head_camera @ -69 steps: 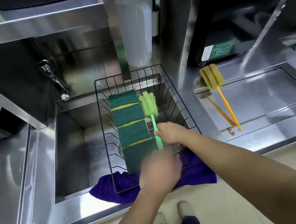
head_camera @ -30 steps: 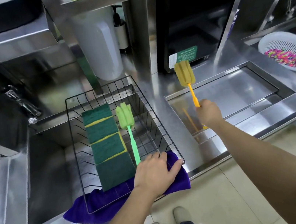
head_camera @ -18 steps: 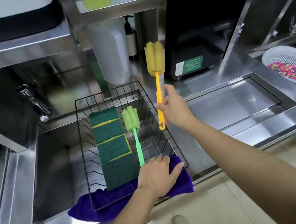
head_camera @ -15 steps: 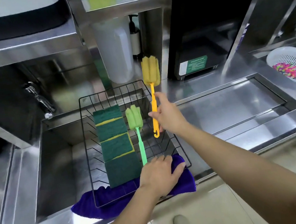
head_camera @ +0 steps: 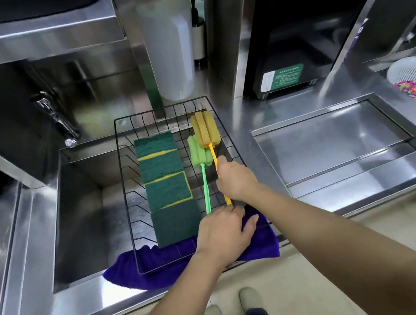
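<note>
A steel counter (head_camera: 72,304) runs across the view, with a sink (head_camera: 81,204) sunk into its left part. A black wire basket (head_camera: 126,197) sits over the sink's right side, its near end lying on a purple cloth (head_camera: 127,273) draped over the counter's front edge. Four green scouring pads (head_camera: 165,186) lie in a row down the basket's left half. To their right lies a green sponge brush (head_camera: 204,182), head away from the person. A yellow sponge brush (head_camera: 205,130) is just beside it on the right, inside the basket, its head touching the green head and reaching a little farther back. The right hand (head_camera: 236,180) is curled round the yellow handle about midway, so the head pokes out beyond the fingers and the handle's end shows beneath the wrist. The left hand (head_camera: 224,233) rests flat and relaxed on the basket's near rim and the cloth, grasping nothing, fingertips at the end of the green handle
</note>
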The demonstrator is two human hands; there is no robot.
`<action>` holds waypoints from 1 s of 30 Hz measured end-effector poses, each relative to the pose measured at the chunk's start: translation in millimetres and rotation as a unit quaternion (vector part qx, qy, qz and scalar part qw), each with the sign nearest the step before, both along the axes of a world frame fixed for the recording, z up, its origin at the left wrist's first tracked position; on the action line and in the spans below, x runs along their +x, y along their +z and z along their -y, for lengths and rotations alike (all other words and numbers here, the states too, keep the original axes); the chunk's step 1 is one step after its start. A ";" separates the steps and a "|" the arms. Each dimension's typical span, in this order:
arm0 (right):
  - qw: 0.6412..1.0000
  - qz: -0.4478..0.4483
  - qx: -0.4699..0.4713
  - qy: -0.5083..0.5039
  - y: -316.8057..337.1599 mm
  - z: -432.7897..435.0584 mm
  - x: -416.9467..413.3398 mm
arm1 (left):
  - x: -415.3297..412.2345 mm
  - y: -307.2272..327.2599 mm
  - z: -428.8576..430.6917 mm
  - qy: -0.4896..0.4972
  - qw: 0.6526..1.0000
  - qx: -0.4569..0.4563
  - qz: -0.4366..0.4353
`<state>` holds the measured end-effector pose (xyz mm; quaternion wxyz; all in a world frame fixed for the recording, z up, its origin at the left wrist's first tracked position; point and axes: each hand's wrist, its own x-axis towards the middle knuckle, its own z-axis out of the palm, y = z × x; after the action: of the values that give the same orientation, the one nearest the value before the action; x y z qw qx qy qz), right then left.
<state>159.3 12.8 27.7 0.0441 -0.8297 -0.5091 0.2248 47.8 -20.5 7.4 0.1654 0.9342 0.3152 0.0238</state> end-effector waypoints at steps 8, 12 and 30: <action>0.992 0.052 -0.106 0.044 -10.9 -5.6 -5.9 | -11.4 -9.7 -16.3 0.026 0.998 0.034 -0.047; 0.993 0.077 -0.078 0.046 -15.7 -7.5 -8.3 | -11.2 -15.5 -21.2 0.025 0.994 0.003 -0.106; 0.996 0.030 -0.064 0.047 -0.7 -3.6 -6.9 | -6.6 -13.8 -21.4 0.063 0.992 -0.005 -0.109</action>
<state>152.4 16.3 27.0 -0.0352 -0.8122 -0.5332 0.2339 41.3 0.9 -6.4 0.1330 0.9086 0.3898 -0.0693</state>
